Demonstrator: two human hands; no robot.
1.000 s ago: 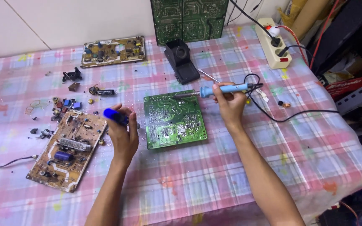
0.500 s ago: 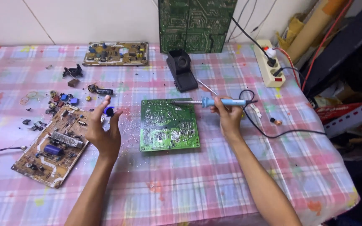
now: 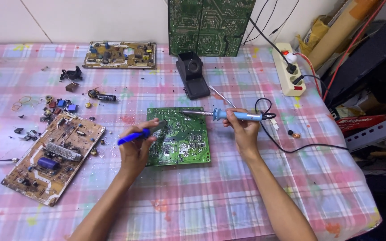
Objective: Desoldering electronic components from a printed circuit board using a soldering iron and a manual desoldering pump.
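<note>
Board (image 3: 179,138) between hands | right hand (image 3: 242,129) grips soldering iron (image 3: 222,115), tip pointing left | left hand (image 3: 135,147) pinches blue tool (image 3: 135,136)

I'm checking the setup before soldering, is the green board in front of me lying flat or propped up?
Lying flat. The green circuit board rests solder side up on the checked tablecloth, between the left hand and the right hand.

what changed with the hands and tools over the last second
The left hand moved right from the brown circuit board to the green circuit board, carrying the blue-handled tool, whose tip now lies over the board's left edge. The right hand kept hold of the soldering iron and brought its tip over the green board's top. Both boards, the iron stand and the power strip stayed put.
</note>
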